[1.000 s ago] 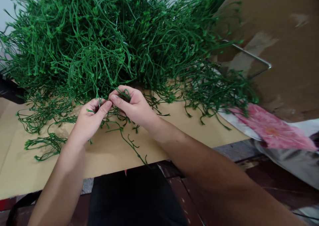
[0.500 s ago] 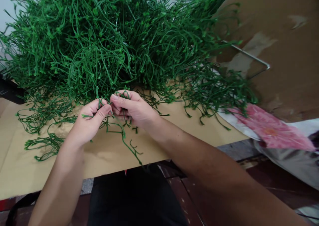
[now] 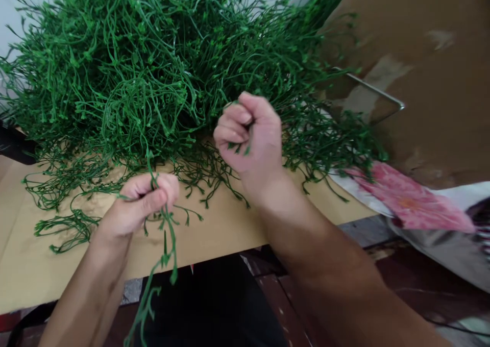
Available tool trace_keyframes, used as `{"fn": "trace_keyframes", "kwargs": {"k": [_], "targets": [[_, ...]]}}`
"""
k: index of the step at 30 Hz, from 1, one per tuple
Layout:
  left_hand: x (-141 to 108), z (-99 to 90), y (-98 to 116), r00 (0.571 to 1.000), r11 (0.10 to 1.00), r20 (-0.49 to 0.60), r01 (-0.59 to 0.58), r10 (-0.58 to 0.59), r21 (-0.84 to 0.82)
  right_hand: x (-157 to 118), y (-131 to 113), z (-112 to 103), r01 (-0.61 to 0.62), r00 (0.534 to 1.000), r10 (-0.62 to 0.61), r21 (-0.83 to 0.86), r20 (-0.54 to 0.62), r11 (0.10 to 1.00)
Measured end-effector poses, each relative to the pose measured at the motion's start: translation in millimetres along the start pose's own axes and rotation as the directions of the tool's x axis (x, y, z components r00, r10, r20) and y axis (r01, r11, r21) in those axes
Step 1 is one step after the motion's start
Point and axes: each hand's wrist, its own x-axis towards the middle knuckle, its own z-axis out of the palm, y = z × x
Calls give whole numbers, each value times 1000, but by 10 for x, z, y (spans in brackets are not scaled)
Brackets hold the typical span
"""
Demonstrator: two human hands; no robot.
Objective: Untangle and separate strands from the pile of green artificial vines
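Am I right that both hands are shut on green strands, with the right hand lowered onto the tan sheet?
Not quite: in the head view the right hand is raised off the tan sheet, fist closed on green bits. The left hand does grip a dangling green strand.

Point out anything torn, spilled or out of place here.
The brown board at right has pale torn patches on its surface. Loose green plastic stems straggle from the big heap across the tan sheet. Nothing else stands out.

A small craft workshop, by the look of it: a heap of plastic green stems [image 3: 161, 66] covers the far side of a paper-covered bench [image 3: 225, 224], with cardboard sheets [image 3: 432, 81] propped at its right edge.
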Motion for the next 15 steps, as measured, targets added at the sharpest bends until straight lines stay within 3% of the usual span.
{"fn": "trace_keyframes", "kwargs": {"k": [3, 5, 8, 11, 13, 15], "targets": [[50, -18, -17, 952, 996, -294, 93, -85, 12, 41, -128, -37, 1, 999, 1, 52, -37, 999], [80, -40, -24, 908, 988, -401, 149, -121, 39, 17, -91, -21, -59, 998, 59, -20, 1, 998], [109, -52, -31, 896, 972, -413, 218, -164, 86, -39, -6, -19, -68, 996, 79, -228, 41, 971], [128, -41, -52, 897, 950, -393, 276, -202, 144, -88, -99, -157, -8, 1000, 1, -433, -18, 902], [137, -30, -67, 896, 936, -389, 302, -213, 183, -121, -298, -359, 31, 989, -112, -596, -99, 802], [139, -21, -76, 898, 927, -381, 314, -220, 205, -149, -573, -643, 32, 946, -263, -754, -188, 656]]}}
